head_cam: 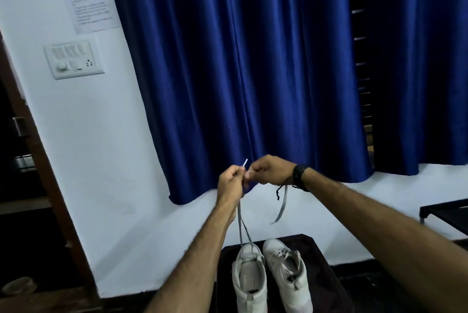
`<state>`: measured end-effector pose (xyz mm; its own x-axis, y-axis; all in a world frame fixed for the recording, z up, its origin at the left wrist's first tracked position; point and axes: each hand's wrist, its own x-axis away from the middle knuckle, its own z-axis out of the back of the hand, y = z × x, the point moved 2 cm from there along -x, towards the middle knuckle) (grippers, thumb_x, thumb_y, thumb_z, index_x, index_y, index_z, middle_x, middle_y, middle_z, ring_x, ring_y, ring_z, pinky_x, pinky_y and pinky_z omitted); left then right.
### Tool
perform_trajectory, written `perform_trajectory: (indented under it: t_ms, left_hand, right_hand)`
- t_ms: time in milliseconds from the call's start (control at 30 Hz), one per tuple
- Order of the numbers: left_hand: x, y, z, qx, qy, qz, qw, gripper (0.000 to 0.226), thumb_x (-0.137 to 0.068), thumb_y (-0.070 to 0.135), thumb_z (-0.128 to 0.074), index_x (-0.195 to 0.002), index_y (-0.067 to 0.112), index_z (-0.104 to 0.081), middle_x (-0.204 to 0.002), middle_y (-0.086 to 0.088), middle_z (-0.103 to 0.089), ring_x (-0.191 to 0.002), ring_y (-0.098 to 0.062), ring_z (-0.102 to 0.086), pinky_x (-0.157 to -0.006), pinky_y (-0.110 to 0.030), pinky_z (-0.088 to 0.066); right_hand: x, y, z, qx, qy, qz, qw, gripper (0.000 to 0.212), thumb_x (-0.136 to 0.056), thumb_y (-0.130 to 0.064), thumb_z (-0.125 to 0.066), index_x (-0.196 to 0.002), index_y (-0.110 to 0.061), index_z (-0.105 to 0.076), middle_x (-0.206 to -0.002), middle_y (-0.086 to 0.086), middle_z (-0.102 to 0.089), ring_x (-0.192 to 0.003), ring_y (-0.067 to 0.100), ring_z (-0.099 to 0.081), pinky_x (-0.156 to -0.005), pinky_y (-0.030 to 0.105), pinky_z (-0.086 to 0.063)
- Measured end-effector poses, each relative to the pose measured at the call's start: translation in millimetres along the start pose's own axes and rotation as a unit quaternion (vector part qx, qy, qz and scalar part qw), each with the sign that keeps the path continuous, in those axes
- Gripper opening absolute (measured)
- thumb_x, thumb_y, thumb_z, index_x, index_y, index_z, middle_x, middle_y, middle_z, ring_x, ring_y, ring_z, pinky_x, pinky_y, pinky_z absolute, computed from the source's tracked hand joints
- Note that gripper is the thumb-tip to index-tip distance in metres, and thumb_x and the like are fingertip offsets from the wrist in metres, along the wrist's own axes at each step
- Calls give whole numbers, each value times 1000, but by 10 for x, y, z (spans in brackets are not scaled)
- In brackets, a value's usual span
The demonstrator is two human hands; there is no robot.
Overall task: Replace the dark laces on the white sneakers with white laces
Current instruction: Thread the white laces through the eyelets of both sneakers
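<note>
Two white sneakers stand side by side on a dark stool (326,262) at the bottom of the head view. The left sneaker (249,284) has a white lace (241,226) running up from its front eyelets in two strands. My left hand (231,182) pinches those strands high above the shoe, with a lace tip sticking up past the fingers. My right hand (269,169) pinches the lace close beside it, and a loose lace end (281,207) hangs down below the wrist. The right sneaker (287,274) is laced in white.
A blue curtain (253,72) hangs behind my hands against a white wall. A switch panel (73,59) and a paper notice are on the wall at the left, beside a dark wooden door frame. Another dark table (448,213) edge shows at the right.
</note>
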<state>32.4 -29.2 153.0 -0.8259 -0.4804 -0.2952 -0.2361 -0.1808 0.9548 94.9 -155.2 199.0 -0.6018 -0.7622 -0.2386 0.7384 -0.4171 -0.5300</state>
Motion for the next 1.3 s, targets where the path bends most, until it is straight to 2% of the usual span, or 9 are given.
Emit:
perform_trajectory:
  t_ms: [200, 367, 500, 567, 667, 833, 1033, 1200, 1300]
  left_hand:
    - [-120, -152, 420, -62, 121, 13, 991, 23, -90, 12, -53, -70, 14, -65, -62, 1, -61, -54, -12, -50, -55, -25, -39]
    - [-112, -122, 163, 7, 44, 8, 999, 22, -95, 8, -52, -77, 5, -63, -77, -10, -73, -71, -19, -69, -68, -28, -56]
    - [2, 51, -183, 25, 8, -17, 1000, 22, -95, 7, -52, -76, 9, -62, -64, -3, -61, -56, -11, -55, -49, -18, -43]
    - [24, 2, -215, 18, 23, -9, 1000, 24, -94, 12, -52, -72, 13, -62, -58, 3, -59, -54, -10, -54, -51, -22, -47]
    - [20, -71, -166, -25, 57, -27, 998, 29, -95, 19, -50, -67, 12, -56, -59, 1, -56, -58, -13, -50, -58, -30, -43]
    - [-2, -110, -39, -127, 96, -63, 985, 29, -94, 21, -48, -67, 12, -54, -58, 4, -54, -56, -15, -47, -53, -28, -36]
    - [39, -142, -26, -144, 66, -52, 986, 24, -93, 21, -48, -73, 15, -60, -56, 4, -60, -53, -11, -49, -55, -27, -39]
    - [120, 10, -285, 27, -36, -14, 999, 24, -97, 10, -49, -79, 8, -64, -72, -10, -71, -62, -20, -68, -73, -39, -56]
    - [117, 57, -303, 57, -31, -11, 998, 23, -98, 11, -50, -81, 6, -63, -73, -12, -69, -58, -20, -65, -67, -34, -54]
  right_hand:
    - [288, 453, 353, -30, -1, -38, 999, 24, -99, -24, -52, -94, -15, -73, -60, -10, -53, -49, -3, -45, -57, 13, -37]
    - [277, 276, 248, 109, 15, -2, 994, 17, -93, -36, -60, -88, -27, -75, -65, -26, -58, -64, -11, -53, -67, 8, -37]
    - [87, 7, 22, 119, 66, 9, 991, 22, -83, -39, -69, -75, -19, -75, -62, -7, -63, -61, 8, -55, -58, 27, -47]
    - [47, -22, -27, 115, 71, 14, 991, 20, -86, -31, -65, -73, -18, -71, -67, -3, -65, -68, 13, -61, -65, 32, -51]
    - [102, -14, -56, 68, 21, 33, 997, 19, -92, -30, -61, -87, -17, -73, -79, -7, -69, -77, 6, -63, -72, 24, -50]
    - [286, 110, 81, -42, -6, 42, 998, 23, -99, -21, -52, -110, -12, -70, -71, -10, -61, -59, -7, -53, -56, 8, -39]
    - [399, 239, 245, -95, 72, 9, 993, 8, -94, -17, -61, -96, -11, -67, -81, 0, -75, -54, 8, -55, -53, 15, -41]
    - [320, 95, 148, -26, 137, 27, 990, 11, -74, -22, -83, -75, -18, -72, -69, -3, -72, -62, 3, -65, -60, 12, -47]
    - [314, 74, 178, -25, 154, 26, 987, 6, -74, -24, -83, -76, -22, -78, -69, -10, -71, -67, -5, -63, -60, 4, -43]
